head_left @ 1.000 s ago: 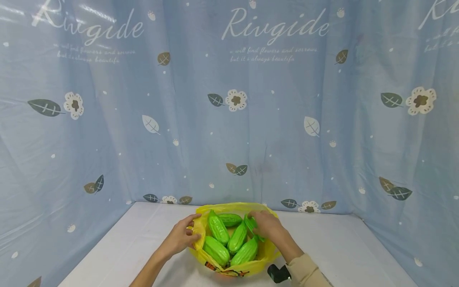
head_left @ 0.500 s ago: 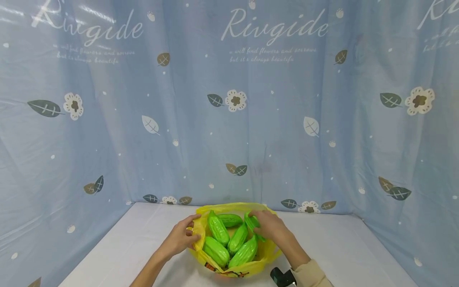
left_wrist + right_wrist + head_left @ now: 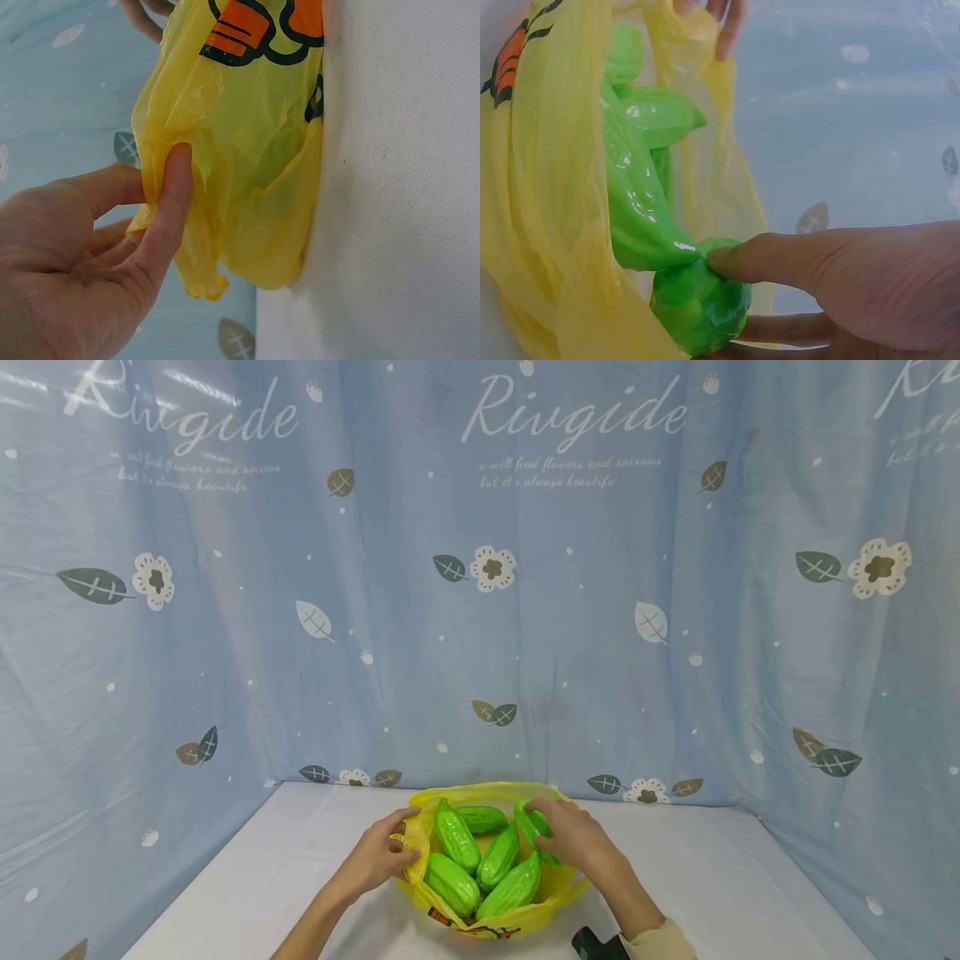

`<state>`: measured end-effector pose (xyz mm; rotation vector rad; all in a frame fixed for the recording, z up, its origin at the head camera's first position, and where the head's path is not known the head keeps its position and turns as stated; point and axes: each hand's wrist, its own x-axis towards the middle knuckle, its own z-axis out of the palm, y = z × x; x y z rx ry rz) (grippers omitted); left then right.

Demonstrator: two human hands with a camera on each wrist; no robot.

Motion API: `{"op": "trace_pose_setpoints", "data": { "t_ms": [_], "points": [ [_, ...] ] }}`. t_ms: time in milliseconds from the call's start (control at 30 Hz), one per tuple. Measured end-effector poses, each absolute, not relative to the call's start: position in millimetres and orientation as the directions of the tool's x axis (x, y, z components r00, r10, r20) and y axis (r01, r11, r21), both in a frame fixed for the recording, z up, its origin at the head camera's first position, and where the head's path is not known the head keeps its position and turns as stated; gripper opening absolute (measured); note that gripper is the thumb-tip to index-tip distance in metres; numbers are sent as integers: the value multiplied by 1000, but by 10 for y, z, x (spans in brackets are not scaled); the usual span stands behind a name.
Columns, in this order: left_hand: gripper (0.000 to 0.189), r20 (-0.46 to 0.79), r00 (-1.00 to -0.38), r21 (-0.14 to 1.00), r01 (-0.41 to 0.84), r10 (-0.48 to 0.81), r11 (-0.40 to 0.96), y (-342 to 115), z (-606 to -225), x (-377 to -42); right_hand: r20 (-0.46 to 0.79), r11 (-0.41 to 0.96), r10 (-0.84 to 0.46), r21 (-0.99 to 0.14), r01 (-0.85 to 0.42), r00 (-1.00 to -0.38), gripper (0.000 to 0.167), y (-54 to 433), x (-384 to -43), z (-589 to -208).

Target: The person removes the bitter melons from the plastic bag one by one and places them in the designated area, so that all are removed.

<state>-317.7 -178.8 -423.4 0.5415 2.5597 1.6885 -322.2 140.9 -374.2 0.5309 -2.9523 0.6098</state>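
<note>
A yellow plastic bag (image 3: 558, 891) stands with its mouth spread on the table, several shiny green bitter melons (image 3: 456, 837) lying inside. At its left side my left hand (image 3: 382, 850) pinches the bag's rim; in the left wrist view the thumb and fingers of the left hand (image 3: 82, 255) have the yellow film (image 3: 247, 169) between them. My right hand (image 3: 576, 837) reaches over the right rim and grips one bitter melon (image 3: 527, 825). In the right wrist view its thumb lies on top of that melon (image 3: 701, 307) and fingers pass beneath, partly hidden.
The white table (image 3: 697, 877) carries the bag near its back edge. Behind and on both sides hangs a blue printed curtain (image 3: 495, 643). A black device (image 3: 597, 945) sits by the right sleeve (image 3: 660, 941).
My right hand has shifted slightly right, and the bitter melon in it has moved right too, showing more of itself. The left hand and the bag have stayed about where they were.
</note>
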Motion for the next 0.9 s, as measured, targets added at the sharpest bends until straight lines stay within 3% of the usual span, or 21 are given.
{"op": "trace_pose_setpoints", "data": {
  "t_ms": [900],
  "points": [
    [69,175,-937,893,281,303,352,-1787,-4231,-3177,174,862,-271,-394,-319,-947,48,1581,-3019,-3611]
  ]
}}
